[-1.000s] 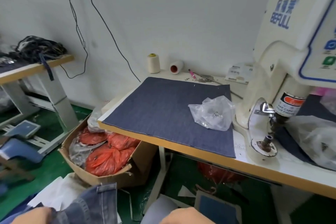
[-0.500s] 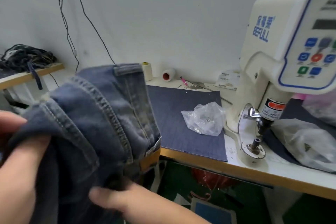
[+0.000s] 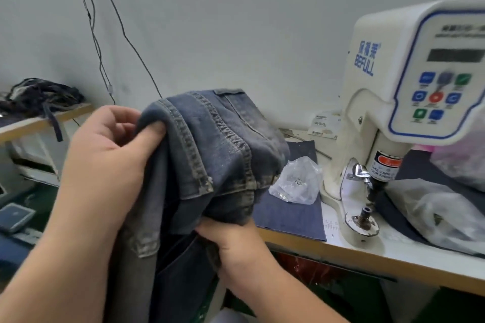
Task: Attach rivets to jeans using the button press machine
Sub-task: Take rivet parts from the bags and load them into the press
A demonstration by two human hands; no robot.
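A bunched pair of blue jeans (image 3: pixel 210 160) hangs in the air in front of the table, stitched seams facing up. My left hand (image 3: pixel 105 162) grips the upper left fold, thumb pressed on the denim. Lower down, my right hand (image 3: pixel 233 241) grips the underside of the bundle, its fingers hidden in the cloth. The cream button press machine (image 3: pixel 388 102) stands at the right, its lower die post (image 3: pixel 365 214) bare. A clear plastic bag with small metal rivets (image 3: pixel 298 182) lies on the table left of the machine.
A dark denim mat (image 3: pixel 288 215) covers the table (image 3: pixel 341 244). Plastic bags (image 3: pixel 446 212) lie right of the machine. A side bench with tangled dark straps (image 3: pixel 39 94) stands at the left. Cables hang down the wall. A foot pedal (image 3: pixel 14 216) sits on the green floor.
The jeans came up from below the view into both hands and now sit farther right, partly covering the denim mat. The view has swung down and toward the machine.
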